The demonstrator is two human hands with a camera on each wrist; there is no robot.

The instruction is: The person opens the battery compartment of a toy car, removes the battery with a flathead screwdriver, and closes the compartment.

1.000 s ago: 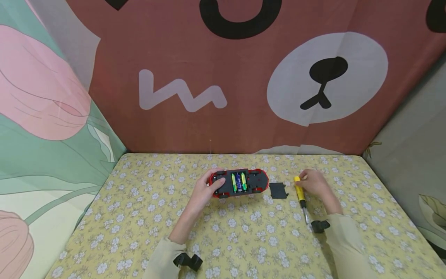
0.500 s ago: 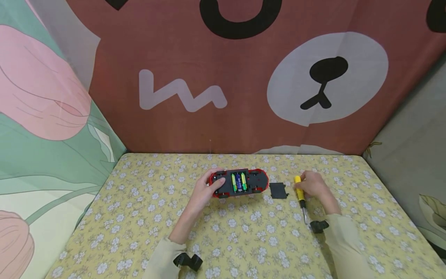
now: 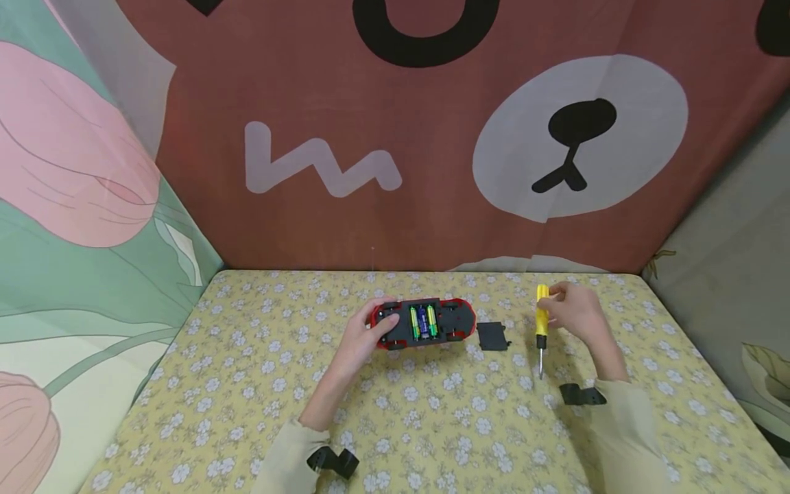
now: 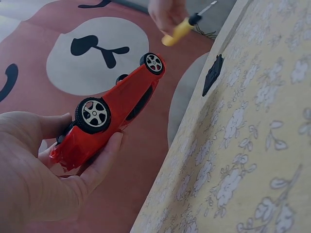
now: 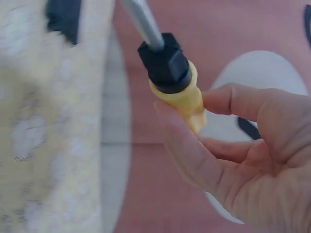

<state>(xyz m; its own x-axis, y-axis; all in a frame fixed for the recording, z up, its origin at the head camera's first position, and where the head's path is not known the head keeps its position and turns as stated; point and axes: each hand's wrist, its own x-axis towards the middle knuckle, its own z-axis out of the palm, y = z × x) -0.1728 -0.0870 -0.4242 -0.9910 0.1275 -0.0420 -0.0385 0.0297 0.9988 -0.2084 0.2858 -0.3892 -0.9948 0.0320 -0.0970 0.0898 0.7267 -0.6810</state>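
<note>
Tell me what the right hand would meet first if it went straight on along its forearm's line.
Apart from the yellow screwdriver it holds, the right hand would probably meet the printed backdrop beyond the table first; no other thing shows in between, though depth is unclear.

- A tabletop spread with pale yellow cloth (image 3: 247, 412), printed with white flowers and thin sprigs, filled the lower part of the head view.
- A reddish-brown fabric backdrop (image 3: 308, 233) hung behind the table's far edge.
- On it, right of the middle, was a large whitish oval (image 3: 648, 137) bearing a rounded black nose shape (image 3: 582, 121) and a forked black line (image 3: 574, 161).
- A pale lilac zigzag stripe (image 3: 308, 156) lay left of that oval.
- A thick black U-shaped curve (image 3: 424, 55) met the top edge.
- A green fabric panel (image 3: 111, 281) with a large pink flower (image 3: 74, 151) hung at the left.
- A grey fabric panel (image 3: 722, 254) hung at the right.
</note>
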